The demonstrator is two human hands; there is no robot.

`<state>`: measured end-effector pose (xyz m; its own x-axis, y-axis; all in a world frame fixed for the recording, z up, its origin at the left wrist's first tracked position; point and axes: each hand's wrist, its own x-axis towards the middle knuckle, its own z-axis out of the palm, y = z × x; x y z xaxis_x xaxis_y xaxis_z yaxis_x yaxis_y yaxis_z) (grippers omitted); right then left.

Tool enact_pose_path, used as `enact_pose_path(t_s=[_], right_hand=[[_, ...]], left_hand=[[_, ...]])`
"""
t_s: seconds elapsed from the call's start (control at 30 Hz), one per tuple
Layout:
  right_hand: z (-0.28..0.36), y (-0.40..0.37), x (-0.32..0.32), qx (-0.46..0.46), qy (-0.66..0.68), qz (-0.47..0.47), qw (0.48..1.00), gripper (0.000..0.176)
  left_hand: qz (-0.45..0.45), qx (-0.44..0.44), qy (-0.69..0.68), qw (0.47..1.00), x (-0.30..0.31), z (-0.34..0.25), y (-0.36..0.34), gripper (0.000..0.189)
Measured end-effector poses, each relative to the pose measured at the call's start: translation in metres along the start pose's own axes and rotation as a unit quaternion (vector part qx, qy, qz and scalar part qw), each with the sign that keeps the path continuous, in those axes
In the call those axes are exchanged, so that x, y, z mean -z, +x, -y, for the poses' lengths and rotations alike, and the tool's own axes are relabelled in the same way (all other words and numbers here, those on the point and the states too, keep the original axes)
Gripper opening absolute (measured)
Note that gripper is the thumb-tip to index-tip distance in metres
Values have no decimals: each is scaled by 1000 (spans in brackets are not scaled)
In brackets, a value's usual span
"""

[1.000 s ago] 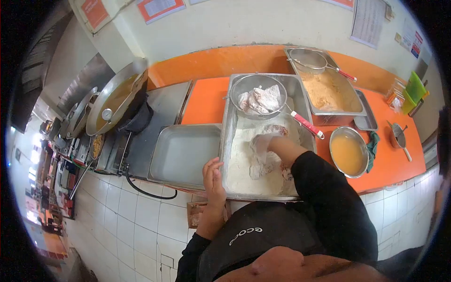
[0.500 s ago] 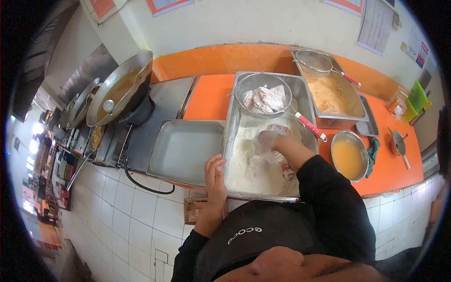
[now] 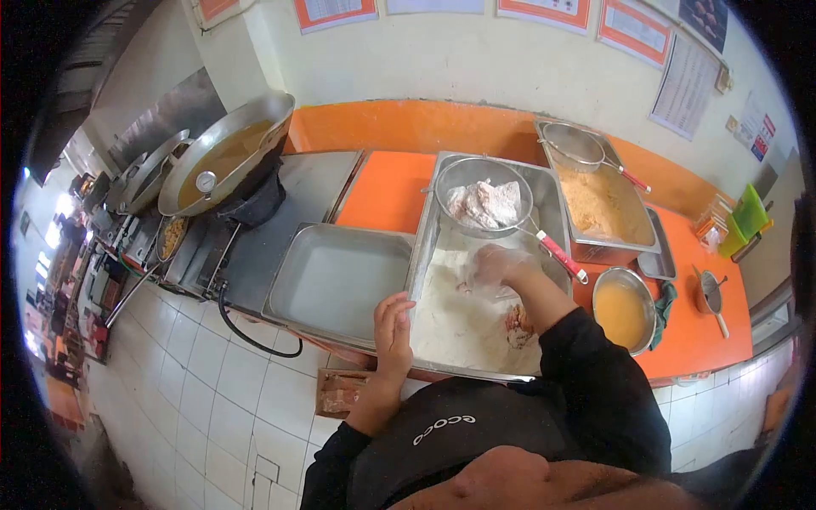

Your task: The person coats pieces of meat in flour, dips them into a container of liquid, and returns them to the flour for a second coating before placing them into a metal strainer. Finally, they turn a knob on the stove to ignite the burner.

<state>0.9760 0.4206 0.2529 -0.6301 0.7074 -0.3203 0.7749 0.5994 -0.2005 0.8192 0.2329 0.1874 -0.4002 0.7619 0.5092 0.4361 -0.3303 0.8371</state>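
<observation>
Floured pieces [image 3: 486,204] fill the sieve [image 3: 459,172]; one raw piece [image 3: 517,321] waits in the flour tray [image 3: 421,255]. Gloved right hand [image 3: 497,268] digs in flour, grip unclear; left hand [image 3: 393,327] rests open on the tray rim.

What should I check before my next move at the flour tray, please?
1. Right hand gloved: ok.
2. Left hand resting on the flour tray rim: ok.
3. Strainer seated over the tray's far end, coated pieces inside it: ok.
4. Loose piece near the right forearm fully coated: not ok, reddish patches show.
5. Right hand's hold on anything: cannot tell, the glove and flour hide it.
</observation>
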Motion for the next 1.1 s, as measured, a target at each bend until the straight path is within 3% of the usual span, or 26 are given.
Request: enact_pose_path(t_s=[0.1, 0.2, 0.37, 0.43, 0.5, 0.63, 0.73, 0.8, 0.83, 0.9, 0.93, 1.0, 1.03, 1.1], right_hand=[[-8, 2, 16, -63, 39, -38, 997, 49], [-66, 43, 2, -23, 75, -107, 991, 28], [-84, 25, 7, 105, 255, -240, 931, 17], [-75, 27, 13, 45, 34, -133, 989, 20], [-58, 20, 7, -95, 32, 9, 995, 23], [-77, 54, -83, -51, -46, -65, 996, 33], [-88, 87, -125, -175, -179, -137, 959, 37], [-109, 109, -143, -193, -64, -179, 963, 40], [-102, 102, -132, -188, -68, -177, 964, 40], [-73, 65, -73, -59, -85, -16, 994, 38], [-62, 56, -53, -54, -94, -11, 994, 38], [-46, 46, -28, -57, 44, 122, 990, 37], [-65, 59, -46, -57, 41, 125, 990, 37], [-129, 104, -104, 17, -43, -67, 997, 37]], left_hand=[[-15, 12, -15, 1000, 1, -2, 0, 29], [-17, 8, -12, 1000, 2, 2, 2, 28], [-15, 9, 8, 1000, 0, 0, 3, 27], [-16, -5, 15, 1000, 0, 3, 3, 27], [-16, -17, 22, 999, -2, 2, 2, 26], [1, -14, 48, 999, -5, -5, -1, 25], [15, -7, 28, 999, -10, -9, -7, 24], [18, 1, 8, 1000, -11, -13, -10, 24], [25, -14, 16, 999, -11, -15, -11, 24], [22, -22, 23, 999, -8, -16, -12, 24], [22, -14, 1, 1000, -7, -16, -11, 24], [15, -2, -24, 1000, -7, -17, -11, 24], [21, 2, -24, 999, -6, -17, -11, 24], [31, 5, -25, 999, -5, -18, -9, 24]])
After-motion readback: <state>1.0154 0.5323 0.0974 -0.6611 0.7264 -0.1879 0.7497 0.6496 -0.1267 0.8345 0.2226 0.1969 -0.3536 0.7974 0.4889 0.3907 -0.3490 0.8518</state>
